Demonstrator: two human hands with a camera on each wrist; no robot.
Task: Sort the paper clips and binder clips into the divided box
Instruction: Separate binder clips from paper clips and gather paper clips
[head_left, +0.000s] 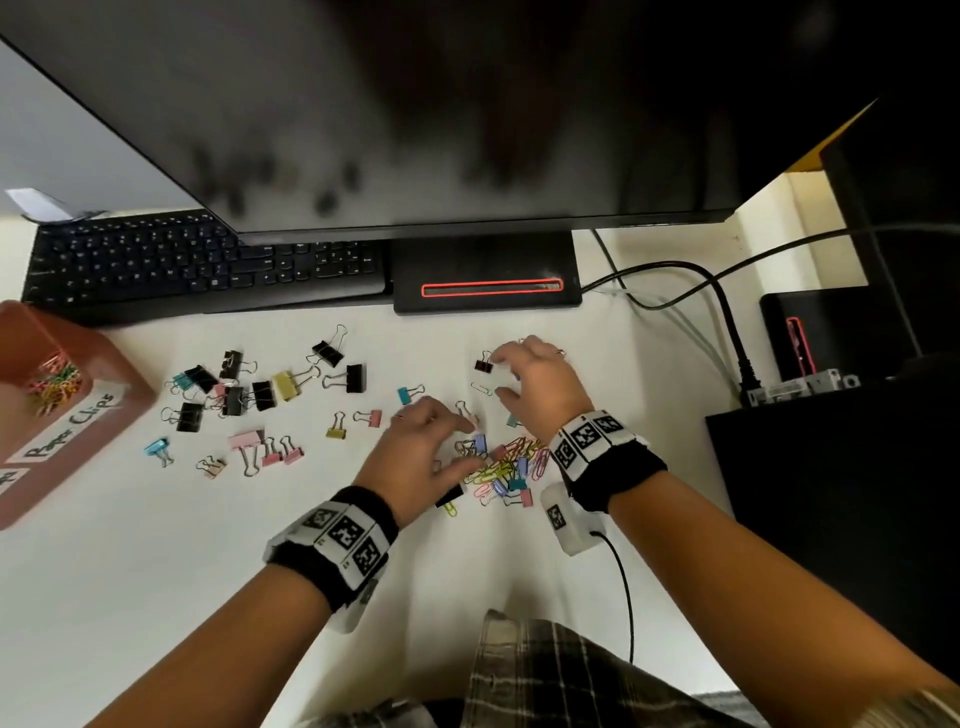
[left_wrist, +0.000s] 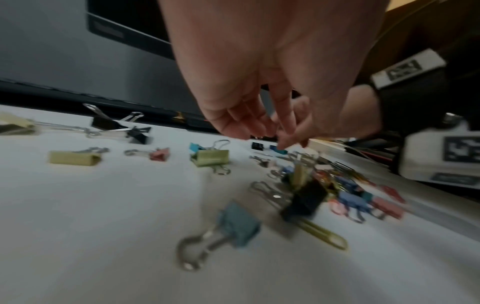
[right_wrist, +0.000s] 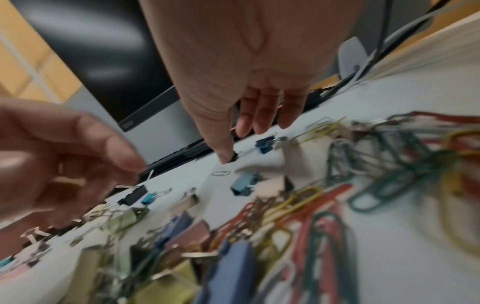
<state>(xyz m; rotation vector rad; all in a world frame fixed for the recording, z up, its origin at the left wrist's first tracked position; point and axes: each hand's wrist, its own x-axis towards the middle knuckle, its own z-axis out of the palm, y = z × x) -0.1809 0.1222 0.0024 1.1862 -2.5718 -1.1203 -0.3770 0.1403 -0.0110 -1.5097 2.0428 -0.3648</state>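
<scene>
Your right hand (head_left: 540, 384) touches a black clip (head_left: 483, 365) with loosely bent fingers, while your left hand (head_left: 415, 452) hovers relaxed, holding nothing, left of the pile (head_left: 511, 467).

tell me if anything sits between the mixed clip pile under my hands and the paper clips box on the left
Yes. Scattered binder clips lie on the white desk between the mixed pile and the red-brown box at the left edge. They lie flat, so a hand carrying clips above them should pass.

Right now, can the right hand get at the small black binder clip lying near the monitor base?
Probably yes. The right hand hovers beside the small black binder clip, its fingertips almost on it, and nothing lies between them on the desk.
</scene>
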